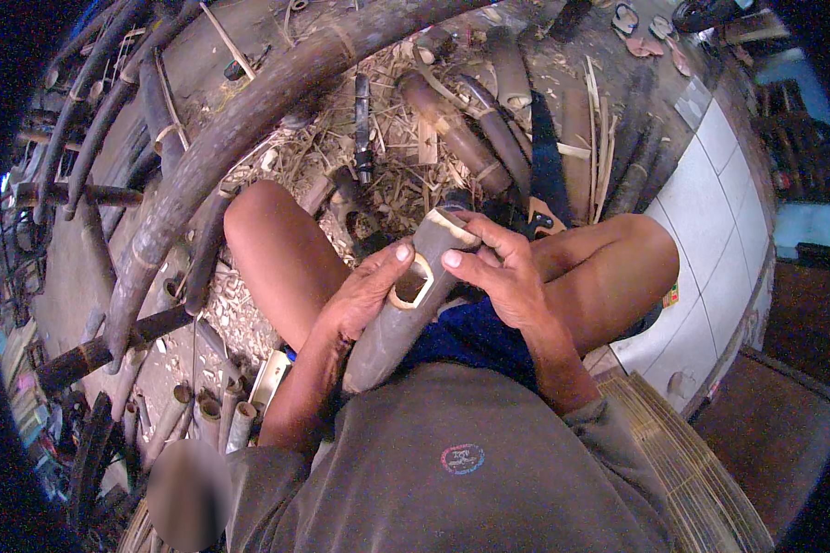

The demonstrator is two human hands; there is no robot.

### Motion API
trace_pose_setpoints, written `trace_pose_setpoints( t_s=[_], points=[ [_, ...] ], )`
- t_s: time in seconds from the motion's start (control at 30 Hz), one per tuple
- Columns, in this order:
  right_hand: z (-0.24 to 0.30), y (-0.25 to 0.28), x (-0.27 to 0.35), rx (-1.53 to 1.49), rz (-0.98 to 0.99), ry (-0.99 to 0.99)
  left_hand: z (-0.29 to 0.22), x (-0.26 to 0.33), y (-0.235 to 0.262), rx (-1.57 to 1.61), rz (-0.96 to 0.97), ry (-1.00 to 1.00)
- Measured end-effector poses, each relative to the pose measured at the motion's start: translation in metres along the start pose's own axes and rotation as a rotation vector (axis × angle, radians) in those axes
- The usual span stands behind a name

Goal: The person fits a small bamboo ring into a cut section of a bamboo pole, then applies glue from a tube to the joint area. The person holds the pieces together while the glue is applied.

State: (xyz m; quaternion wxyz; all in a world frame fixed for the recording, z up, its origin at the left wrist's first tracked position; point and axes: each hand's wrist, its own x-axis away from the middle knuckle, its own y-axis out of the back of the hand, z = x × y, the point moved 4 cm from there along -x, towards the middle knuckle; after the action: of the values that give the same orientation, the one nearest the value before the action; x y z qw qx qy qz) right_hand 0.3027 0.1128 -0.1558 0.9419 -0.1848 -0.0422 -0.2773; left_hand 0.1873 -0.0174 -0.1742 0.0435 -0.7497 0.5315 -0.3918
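1. Bamboo section (pixel 406 309) with a cut rectangular hole rests across the person's lap, between bare knees
2. Left hand (pixel 364 295) clamped around it, thumb beside the hole
3. Right hand (pixel 498 272) closed over its upper end

Bamboo poles (pixel 203 157), shavings (pixel 397 157) and a saw (pixel 546 166) litter the floor (pixel 203 55).

Bamboo piece (pixel 406 309): short, thick, grey-brown section with pale cut end and a rough rectangular hole cut through its wall, pale at the edges. Tilted, cut end toward upper right. Centre of frame, above the lap, held in both hands.
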Motion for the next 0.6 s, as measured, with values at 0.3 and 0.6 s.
trace_pose_setpoints(
  t_s=[0.3, 0.6],
  points=[
    [-0.004, 0.018, 0.001, 0.113, -0.099, -0.213, 0.001, -0.002, -0.001, -0.088, 0.015, -0.035],
    [0.005, 0.007, 0.002, 0.259, -0.096, 0.021, -0.016, 0.023, -0.031, -0.797, -0.275, -0.287]
  ],
)
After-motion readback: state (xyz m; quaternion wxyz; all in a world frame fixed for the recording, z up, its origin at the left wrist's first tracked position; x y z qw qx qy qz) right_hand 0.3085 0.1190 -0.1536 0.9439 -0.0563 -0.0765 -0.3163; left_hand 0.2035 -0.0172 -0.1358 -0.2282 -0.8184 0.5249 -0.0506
